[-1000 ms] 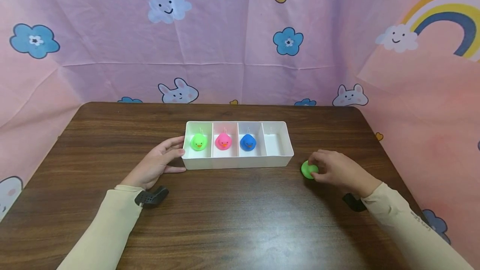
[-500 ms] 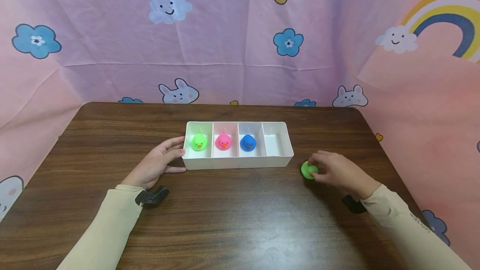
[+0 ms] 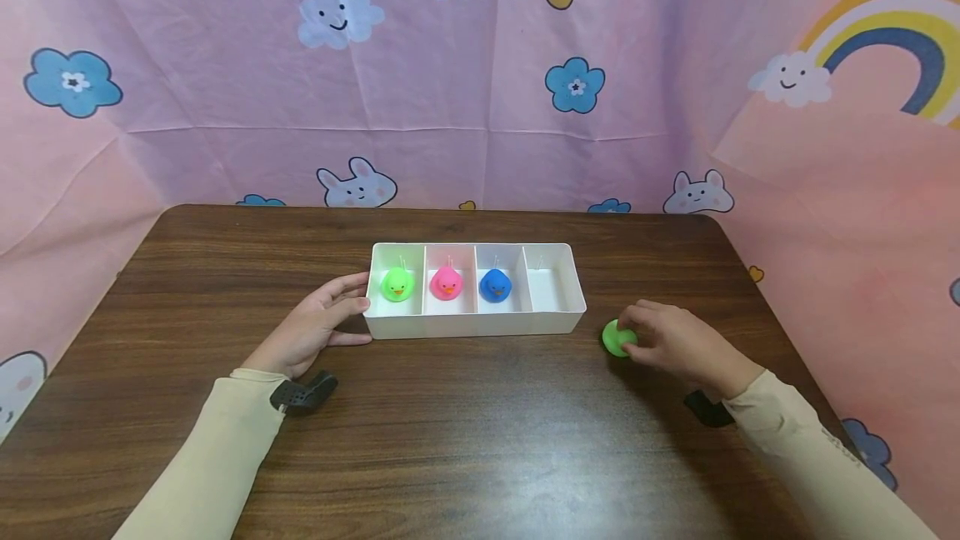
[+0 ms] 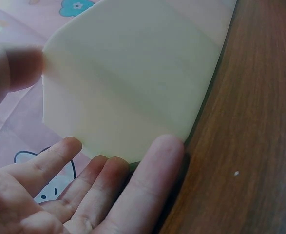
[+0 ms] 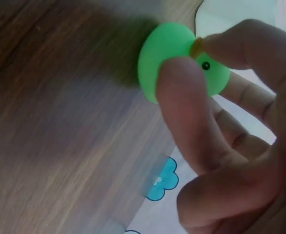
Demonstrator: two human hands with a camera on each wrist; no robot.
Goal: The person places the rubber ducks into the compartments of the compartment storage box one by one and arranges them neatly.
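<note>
A white divided box (image 3: 472, 326) stands mid-table. From its left end rightward, its compartments hold a green rubber duck (image 3: 397, 284), a pink rubber duck (image 3: 447, 283) and a blue rubber duck (image 3: 496, 285); the rightmost one shows its bare floor. My left hand (image 3: 318, 319) touches the box's left end, fingers fairly straight against the end wall (image 4: 133, 83). Right of the box, my right hand (image 3: 671, 342) pinches another green rubber duck (image 5: 164, 48) between thumb and finger. That duck is tipped, its round underside toward the head camera; whether it touches the table cannot be told.
The dark wooden table (image 3: 450, 440) reaches to a printed pink and purple cloth (image 3: 420, 90) behind and on both sides. Small clear prongs (image 3: 540, 262) show at the back of the box's compartments. A black strap (image 3: 303, 394) sits on the left wrist.
</note>
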